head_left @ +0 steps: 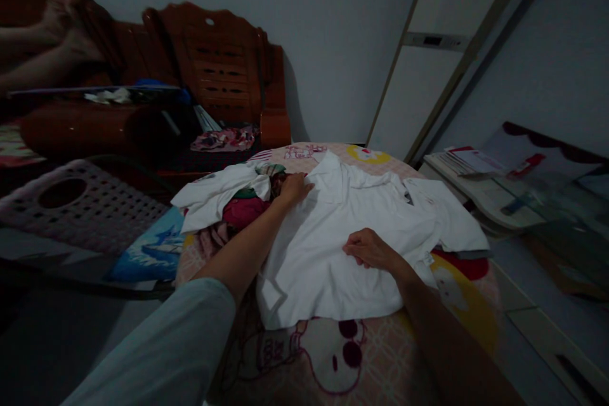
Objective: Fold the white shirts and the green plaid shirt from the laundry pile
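A white collared shirt [328, 260] lies spread over a round table [380, 361] in front of me. At its left side my left hand [294, 190] is closed on the shirt's edge, next to a clothes pile; the fingertips are partly hidden. My right hand [370, 248] rests on the middle of the shirt with its fingers curled in; whether cloth is pinched in them is hidden. The pile beside my left hand holds a white garment [209, 193], a dark red cloth [243, 210] and other dark pieces.
Wooden seats [214, 70] stand behind on the left, where another person's bare feet [71, 32] rest. A woven chair [90, 203] and a blue printed bag [150, 247] are left of the table. On the right is a stand with papers [469, 160]; a tall white cabinet-like unit [419, 82] stands behind.
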Action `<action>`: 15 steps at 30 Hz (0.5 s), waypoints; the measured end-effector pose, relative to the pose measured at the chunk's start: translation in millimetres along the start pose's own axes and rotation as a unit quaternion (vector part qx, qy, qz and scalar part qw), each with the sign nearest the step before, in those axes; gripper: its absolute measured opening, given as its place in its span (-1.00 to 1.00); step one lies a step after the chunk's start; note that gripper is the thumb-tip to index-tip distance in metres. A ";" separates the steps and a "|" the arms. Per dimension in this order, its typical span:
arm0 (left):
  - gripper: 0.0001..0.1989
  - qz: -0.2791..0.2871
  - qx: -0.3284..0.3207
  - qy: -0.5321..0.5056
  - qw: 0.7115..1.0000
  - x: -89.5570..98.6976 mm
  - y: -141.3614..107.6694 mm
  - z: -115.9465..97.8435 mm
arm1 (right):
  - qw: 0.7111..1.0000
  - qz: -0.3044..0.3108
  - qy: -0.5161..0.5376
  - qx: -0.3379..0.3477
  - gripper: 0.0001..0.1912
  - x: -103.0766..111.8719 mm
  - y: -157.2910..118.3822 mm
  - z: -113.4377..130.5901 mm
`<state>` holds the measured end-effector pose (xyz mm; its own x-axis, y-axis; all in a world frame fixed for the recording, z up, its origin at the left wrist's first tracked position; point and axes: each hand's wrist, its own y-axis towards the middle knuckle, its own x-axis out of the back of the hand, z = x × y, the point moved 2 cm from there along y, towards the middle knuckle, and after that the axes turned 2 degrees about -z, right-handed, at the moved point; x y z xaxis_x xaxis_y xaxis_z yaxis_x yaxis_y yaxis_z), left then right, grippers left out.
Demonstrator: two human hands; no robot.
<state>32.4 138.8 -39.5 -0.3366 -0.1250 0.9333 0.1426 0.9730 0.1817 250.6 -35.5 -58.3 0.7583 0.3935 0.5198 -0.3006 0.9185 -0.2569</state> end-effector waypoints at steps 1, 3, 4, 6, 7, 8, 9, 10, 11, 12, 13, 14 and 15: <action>-0.55 0.010 0.019 0.015 1.000 -2.5 5.1 -3.5 | 1.000 0.000 0.000 0.002 -0.79 0.2 0.3 -0.7; -0.57 0.022 0.035 0.032 0.999 -6.4 12.9 -9.7 | 1.000 0.001 0.000 0.005 -0.80 0.3 0.7 -1.7; -0.59 0.027 0.034 0.034 0.998 -7.5 15.8 -11.9 | 1.000 0.002 0.002 0.005 -0.80 0.3 0.9 -2.2; -0.65 0.029 0.026 0.030 0.999 -6.7 20.2 -12.7 | 1.000 0.002 0.005 0.003 -0.80 0.3 1.3 -3.4; -0.67 0.019 0.025 0.030 0.999 -4.4 22.1 -10.6 | 1.000 0.000 0.006 0.002 -0.80 0.2 1.6 -4.2; -0.68 0.000 0.030 0.033 0.999 -0.9 24.0 -6.7 | 1.000 -0.001 0.006 0.003 -0.80 0.2 1.9 -5.1; -0.68 -0.025 0.037 0.039 0.998 3.6 25.7 -1.0 | 1.000 -0.001 0.007 0.006 -0.80 0.1 2.4 -5.9; -0.67 -0.051 0.047 0.048 0.996 8.4 27.3 6.0 | 1.000 0.001 0.008 0.010 -0.80 -0.1 2.8 -6.6; -0.66 -0.069 0.060 0.059 0.994 12.8 28.8 13.7 | 1.000 0.002 0.008 0.013 -0.80 -0.1 3.2 -7.1; -0.66 -0.074 0.071 0.070 0.992 16.3 30.3 21.5 | 1.000 0.003 0.007 0.014 -0.80 -0.1 3.5 -7.5; -0.66 -0.067 0.082 0.080 0.991 18.5 31.7 28.4 | 1.000 0.004 0.006 0.015 -0.80 -0.1 3.7 -7.5; -0.66 -0.054 0.089 0.089 0.991 19.6 33.1 33.6 | 1.000 0.004 0.004 0.015 -0.80 0.1 3.7 -7.2; -0.66 -0.039 0.089 0.096 0.991 19.4 34.6 36.8 | 1.000 0.005 0.003 0.013 -0.80 0.2 3.6 -6.6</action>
<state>-3.4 177.1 -26.5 -0.1543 -0.2194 0.9634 -0.0499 0.9755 0.2142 253.5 -32.4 -64.5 0.7590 0.4017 0.5124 -0.3226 0.9156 -0.2400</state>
